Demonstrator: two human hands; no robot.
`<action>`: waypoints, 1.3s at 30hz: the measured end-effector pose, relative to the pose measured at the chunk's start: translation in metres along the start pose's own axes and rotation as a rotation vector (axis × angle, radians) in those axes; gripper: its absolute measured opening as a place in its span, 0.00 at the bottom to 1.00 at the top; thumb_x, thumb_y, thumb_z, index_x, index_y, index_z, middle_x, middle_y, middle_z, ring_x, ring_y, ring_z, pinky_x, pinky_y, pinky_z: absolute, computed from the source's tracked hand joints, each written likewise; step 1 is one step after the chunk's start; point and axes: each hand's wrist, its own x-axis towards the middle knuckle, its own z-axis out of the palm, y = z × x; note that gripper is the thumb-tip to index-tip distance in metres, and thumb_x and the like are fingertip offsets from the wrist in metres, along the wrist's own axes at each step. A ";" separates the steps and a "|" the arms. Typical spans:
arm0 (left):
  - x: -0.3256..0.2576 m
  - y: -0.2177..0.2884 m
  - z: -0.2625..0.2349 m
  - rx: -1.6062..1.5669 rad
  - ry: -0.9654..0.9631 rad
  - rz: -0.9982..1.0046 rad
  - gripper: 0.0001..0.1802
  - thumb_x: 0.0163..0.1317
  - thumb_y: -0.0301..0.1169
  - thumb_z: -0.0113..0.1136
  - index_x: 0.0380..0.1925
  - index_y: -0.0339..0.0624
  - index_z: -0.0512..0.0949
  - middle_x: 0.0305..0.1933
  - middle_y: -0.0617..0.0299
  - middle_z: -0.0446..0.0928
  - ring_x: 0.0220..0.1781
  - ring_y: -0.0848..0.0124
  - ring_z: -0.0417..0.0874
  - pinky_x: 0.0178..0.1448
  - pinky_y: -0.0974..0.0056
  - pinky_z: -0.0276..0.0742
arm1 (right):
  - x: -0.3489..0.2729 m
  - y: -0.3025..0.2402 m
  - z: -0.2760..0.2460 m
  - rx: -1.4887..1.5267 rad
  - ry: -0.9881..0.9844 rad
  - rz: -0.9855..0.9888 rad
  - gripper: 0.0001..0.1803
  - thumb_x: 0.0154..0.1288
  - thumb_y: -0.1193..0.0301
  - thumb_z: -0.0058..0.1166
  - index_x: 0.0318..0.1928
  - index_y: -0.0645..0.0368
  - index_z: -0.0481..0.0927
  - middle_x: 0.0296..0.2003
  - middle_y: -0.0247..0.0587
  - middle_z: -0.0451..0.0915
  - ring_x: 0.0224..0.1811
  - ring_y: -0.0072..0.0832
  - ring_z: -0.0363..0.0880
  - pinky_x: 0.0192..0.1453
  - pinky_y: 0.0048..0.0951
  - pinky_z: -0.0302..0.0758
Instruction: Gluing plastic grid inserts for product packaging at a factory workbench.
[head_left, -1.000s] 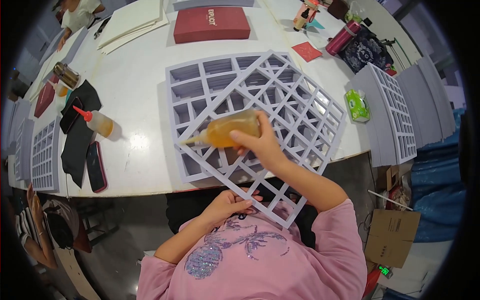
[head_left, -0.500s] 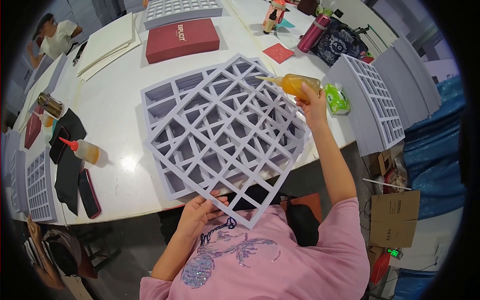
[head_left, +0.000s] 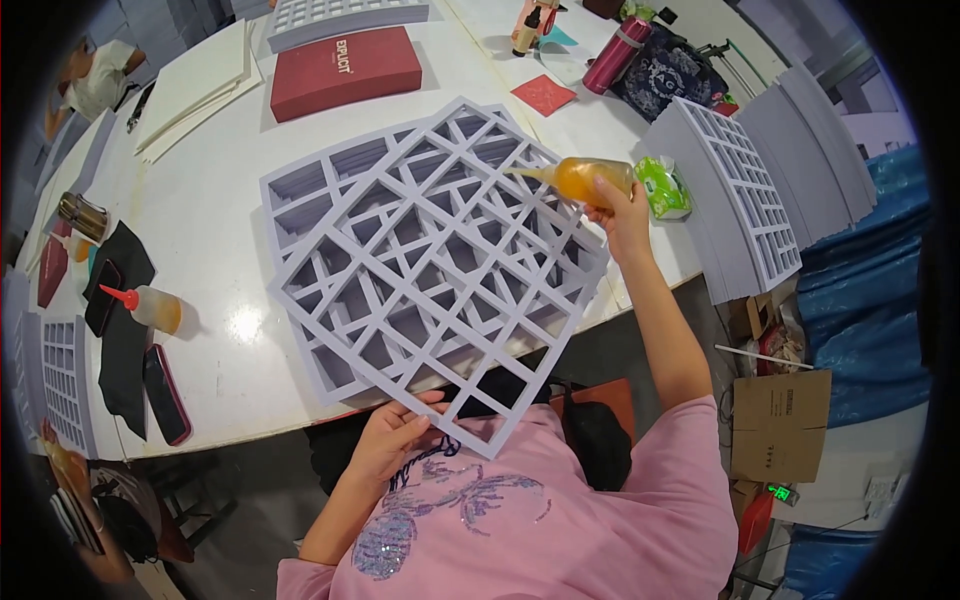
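Observation:
A light grey lattice grid lies turned diagonally over a stack of similar grids, its near corner jutting past the table edge toward me. My left hand grips this grid's near left edge, thumb against the rim and fingers partly hidden underneath. My right hand is closed around a clear squeeze bottle of amber liquid, held nearly level over the grid's far right side. The bottle's thin nozzle points left, just above the bars; whether it touches them I cannot tell.
On the white table are a red box, a red-tipped bottle, phones and a tissue pack. A tall grid stack stands right. People sit at the left edge. A cardboard box stands at lower right.
The whole view has shifted slightly. My right hand has brought the bottle a little nearer to me along the grid. My left thumb now lies closer against the grid's edge.

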 end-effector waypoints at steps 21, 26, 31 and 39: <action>0.002 0.002 0.010 0.010 -0.020 0.016 0.23 0.59 0.20 0.55 0.55 0.33 0.67 0.49 0.52 0.76 0.51 0.66 0.79 0.54 0.65 0.76 | -0.188 0.010 0.085 -0.013 -0.460 0.244 0.30 0.54 0.73 0.62 0.52 0.59 0.58 0.42 0.41 0.73 0.34 0.23 0.77 0.28 0.19 0.76; 0.000 -0.002 0.008 0.045 0.039 0.204 0.26 0.55 0.19 0.58 0.55 0.33 0.65 0.50 0.44 0.75 0.50 0.58 0.79 0.54 0.58 0.76 | -0.173 -0.002 0.072 0.312 -0.500 0.536 0.31 0.54 0.75 0.61 0.56 0.58 0.59 0.44 0.42 0.73 0.37 0.28 0.78 0.27 0.24 0.78; -0.013 0.027 -0.002 0.066 0.183 0.530 0.26 0.61 0.20 0.50 0.60 0.33 0.59 0.51 0.45 0.74 0.50 0.61 0.79 0.50 0.60 0.79 | -0.111 -0.023 -0.001 0.256 -0.076 0.098 0.20 0.60 0.69 0.55 0.50 0.61 0.67 0.37 0.44 0.76 0.26 0.27 0.76 0.24 0.22 0.72; -0.024 0.055 -0.009 -0.005 0.186 0.343 0.29 0.64 0.26 0.48 0.64 0.37 0.54 0.54 0.42 0.71 0.53 0.54 0.77 0.52 0.52 0.79 | -0.072 -0.029 -0.089 0.059 0.238 -0.025 0.25 0.57 0.68 0.60 0.48 0.62 0.61 0.36 0.46 0.74 0.24 0.27 0.75 0.25 0.22 0.71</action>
